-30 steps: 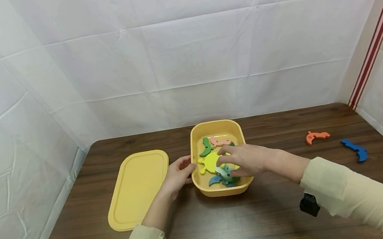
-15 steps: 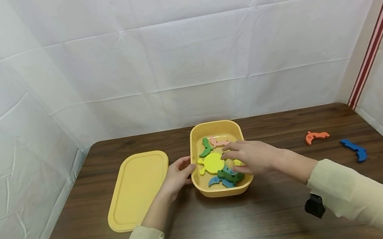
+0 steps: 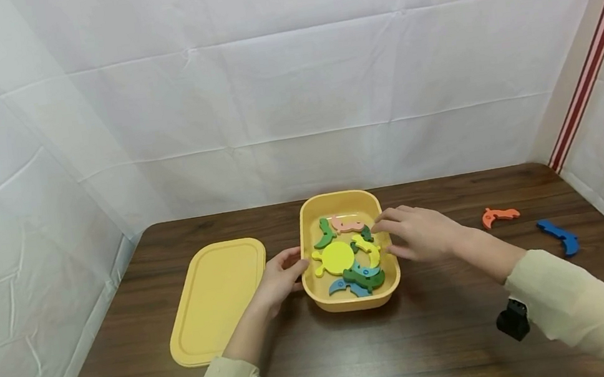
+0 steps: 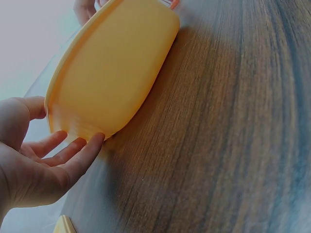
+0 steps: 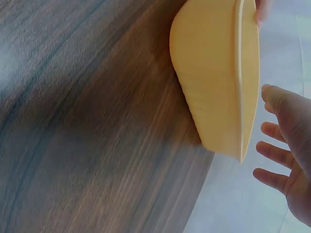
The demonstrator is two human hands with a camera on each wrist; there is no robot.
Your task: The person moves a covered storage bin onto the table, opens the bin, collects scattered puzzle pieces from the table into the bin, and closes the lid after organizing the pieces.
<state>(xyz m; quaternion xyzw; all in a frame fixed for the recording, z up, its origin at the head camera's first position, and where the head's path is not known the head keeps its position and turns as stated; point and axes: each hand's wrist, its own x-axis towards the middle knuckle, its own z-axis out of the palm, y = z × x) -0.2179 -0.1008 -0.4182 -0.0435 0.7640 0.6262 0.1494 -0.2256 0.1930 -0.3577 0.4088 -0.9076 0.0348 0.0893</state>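
A yellow plastic box [image 3: 320,302] stands on the table with several flat animal-shaped pieces in it. My left hand [image 3: 281,277] holds the box's left side, its thumb at the rim and fingertips against the outer wall. My right hand [image 3: 421,233] hovers at the right rim, fingers spread and holding nothing. Inside lie a yellow turtle-shaped piece [image 3: 336,258], a curved yellow piece [image 3: 371,251] and a green crocodile-shaped piece [image 3: 366,278] overlapping blue pieces. Toward the far end are a pink piece [image 3: 347,225] and a green piece [image 3: 325,233].
A flat yellow lid [image 3: 219,299] lies left of the box. On the right of the wooden table [image 3: 345,359] are an orange piece [image 3: 500,215] and a blue piece [image 3: 560,236]. White sheeting [image 3: 290,89] hangs behind the table.
My right hand has let go of the green crocodile-shaped piece in the box and drawn back rightward to the rim, uncovering the curved yellow piece. My left hand has stayed in place.
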